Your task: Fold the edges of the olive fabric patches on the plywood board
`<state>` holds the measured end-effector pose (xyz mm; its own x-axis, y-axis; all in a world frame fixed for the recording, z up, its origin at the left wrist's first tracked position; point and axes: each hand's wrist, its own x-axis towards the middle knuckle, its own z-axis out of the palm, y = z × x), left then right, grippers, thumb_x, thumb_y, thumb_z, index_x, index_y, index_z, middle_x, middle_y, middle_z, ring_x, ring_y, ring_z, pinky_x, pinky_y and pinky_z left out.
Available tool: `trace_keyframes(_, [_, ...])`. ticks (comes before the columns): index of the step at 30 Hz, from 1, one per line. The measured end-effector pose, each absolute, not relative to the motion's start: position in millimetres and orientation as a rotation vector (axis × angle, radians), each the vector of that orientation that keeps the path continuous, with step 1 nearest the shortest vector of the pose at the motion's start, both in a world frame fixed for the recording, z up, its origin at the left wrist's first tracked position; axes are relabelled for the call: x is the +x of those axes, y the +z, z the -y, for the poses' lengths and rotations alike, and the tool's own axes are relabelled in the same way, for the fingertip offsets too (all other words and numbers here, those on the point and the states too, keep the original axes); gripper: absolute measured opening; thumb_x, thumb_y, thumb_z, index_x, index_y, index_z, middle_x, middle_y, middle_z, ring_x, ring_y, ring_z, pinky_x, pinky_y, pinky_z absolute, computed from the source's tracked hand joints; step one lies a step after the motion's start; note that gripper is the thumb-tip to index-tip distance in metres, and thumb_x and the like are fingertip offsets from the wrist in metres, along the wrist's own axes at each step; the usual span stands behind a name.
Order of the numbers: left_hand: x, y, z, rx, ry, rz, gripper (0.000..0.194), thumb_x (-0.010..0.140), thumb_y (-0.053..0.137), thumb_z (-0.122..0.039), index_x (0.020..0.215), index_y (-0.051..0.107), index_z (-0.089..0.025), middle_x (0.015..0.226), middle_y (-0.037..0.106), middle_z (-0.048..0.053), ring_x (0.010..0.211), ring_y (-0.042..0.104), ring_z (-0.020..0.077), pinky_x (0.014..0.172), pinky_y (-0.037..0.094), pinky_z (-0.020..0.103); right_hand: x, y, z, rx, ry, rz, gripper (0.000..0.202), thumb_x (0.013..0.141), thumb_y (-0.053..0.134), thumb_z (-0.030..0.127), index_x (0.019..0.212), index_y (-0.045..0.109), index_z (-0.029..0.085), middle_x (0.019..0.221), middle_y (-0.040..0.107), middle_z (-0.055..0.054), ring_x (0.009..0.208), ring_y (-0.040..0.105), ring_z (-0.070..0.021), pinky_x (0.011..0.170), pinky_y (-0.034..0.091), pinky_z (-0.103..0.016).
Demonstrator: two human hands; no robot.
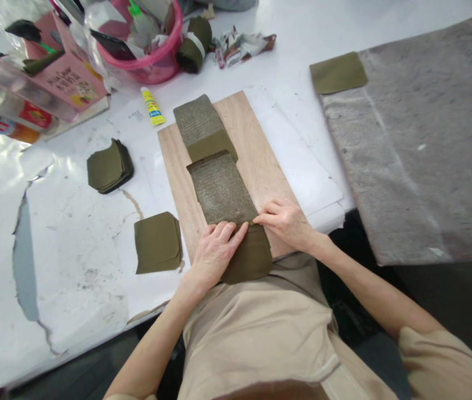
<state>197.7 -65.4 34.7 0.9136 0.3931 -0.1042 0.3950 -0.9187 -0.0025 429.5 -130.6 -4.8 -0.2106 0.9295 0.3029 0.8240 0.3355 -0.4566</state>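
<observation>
Near the board's front edge, my left hand (215, 253) lies palm down, fingers stretched over the join of two olive pieces, its thumb pointing right along the seam. My right hand (284, 222) pinches the right end of that seam between thumb and forefinger. A rough-backed leather-like piece (224, 189) extends beyond the seam, with a narrow strip folded along its far edge. Toward my lap, a smooth olive piece (249, 256) hangs past the board. Another piece (200, 122), mostly rough grey-green, lies at the far end. All rest on a wooden board (256, 147).
Left of the board are a stack of olive pieces (109, 166) and a smaller pile (156, 243). A yellow glue tube (152, 106), pink basket (148, 69), olive roll (194, 44) and pink box (67, 78) stand beyond. A grey slab (419, 150) with a loose olive piece (339, 73) lies right.
</observation>
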Motion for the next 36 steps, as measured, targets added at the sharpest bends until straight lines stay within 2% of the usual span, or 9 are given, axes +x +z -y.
trace_keyframes(25, [213,45,68,3.119,-0.339,-0.639,0.053,0.095,0.046,-0.016,0.147,0.035,-0.024,0.105,0.055,0.008,0.096,0.052,0.0237,0.079,0.044,0.037,431,3,142,-1.568,0.063,2.259,0.024,0.097,0.049,0.021,0.112,0.068,0.02,0.096,0.065,-0.008,0.093,0.051,-0.021,0.081,0.043,-0.033])
trace_keyframes(31, [219,46,70,3.166,-0.372,-0.653,0.054,0.095,0.049,-0.018,0.146,0.035,-0.026,0.1,0.054,0.008,0.092,0.052,0.024,0.073,0.043,0.036,431,0,144,-1.599,0.186,2.1,0.025,0.097,0.051,0.021,0.114,0.069,0.023,0.097,0.065,-0.005,0.094,0.053,-0.0181,0.084,0.044,-0.03])
trace_keyframes(36, [214,42,70,3.136,-0.292,-0.654,0.05,0.095,0.049,-0.019,0.144,0.04,-0.024,0.103,0.056,0.009,0.095,0.053,0.0248,0.077,0.045,0.038,430,-3,144,-1.608,0.15,2.14,0.028,0.096,0.052,0.022,0.119,0.067,0.028,0.1,0.064,-0.005,0.095,0.053,-0.0184,0.084,0.043,-0.031])
